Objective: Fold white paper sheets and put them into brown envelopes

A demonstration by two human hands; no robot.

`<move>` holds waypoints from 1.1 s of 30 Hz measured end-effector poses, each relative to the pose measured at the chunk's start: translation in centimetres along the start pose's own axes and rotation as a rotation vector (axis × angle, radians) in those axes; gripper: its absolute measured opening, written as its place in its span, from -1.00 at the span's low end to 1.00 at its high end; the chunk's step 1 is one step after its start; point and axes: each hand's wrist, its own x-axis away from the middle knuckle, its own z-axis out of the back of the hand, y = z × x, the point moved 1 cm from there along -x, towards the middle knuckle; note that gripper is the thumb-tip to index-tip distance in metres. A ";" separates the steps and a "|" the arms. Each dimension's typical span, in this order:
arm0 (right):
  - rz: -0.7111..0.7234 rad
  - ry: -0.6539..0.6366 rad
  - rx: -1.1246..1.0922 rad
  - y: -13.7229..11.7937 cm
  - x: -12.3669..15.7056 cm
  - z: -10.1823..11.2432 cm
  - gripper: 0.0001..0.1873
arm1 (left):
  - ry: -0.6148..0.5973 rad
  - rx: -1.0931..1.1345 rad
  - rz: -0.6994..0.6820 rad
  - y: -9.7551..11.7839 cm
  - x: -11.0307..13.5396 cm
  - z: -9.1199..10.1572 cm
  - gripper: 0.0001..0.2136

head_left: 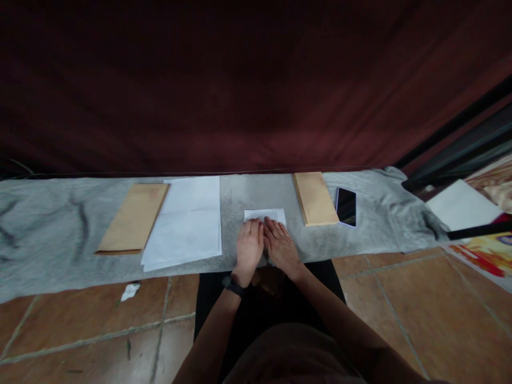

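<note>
A small white piece of paper [264, 213], apparently folded, lies on the grey cloth in front of me. My left hand [250, 242] rests flat on its left part, fingers stretched forward. On the right part my right hand [281, 245] is pressed down, its fingers also laid out flat. The two hands touch or nearly touch at the thumbs and cover the paper's near part. To the left of my hands are large white sheets [188, 221], loosely stacked.
The grey cloth [256, 189] covers a long, narrow surface. A brown envelope stack [134, 216] lies at the left. A second brown stack [316, 200] and a phone [346, 207] are at the right. Behind hangs a dark red curtain [240, 106]. A white scrap [130, 291] is on the tiled floor.
</note>
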 end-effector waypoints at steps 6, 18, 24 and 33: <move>0.056 -0.022 0.026 0.5 0.6 -0.5 -0.32 | -0.047 0.014 -0.221 0.9 3.1 -2.0 -0.40; -0.046 0.042 0.070 1.3 2.4 -0.3 -0.39 | -0.001 -0.171 -0.153 -0.9 4.9 -2.0 -0.32; -0.097 0.096 0.069 2.8 4.1 -0.2 -0.37 | 0.019 -0.203 -0.096 -1.2 5.4 -1.4 -0.28; -0.188 0.131 0.033 2.7 4.8 0.3 -0.41 | 0.048 -0.195 -0.027 -1.5 5.7 -1.2 -0.36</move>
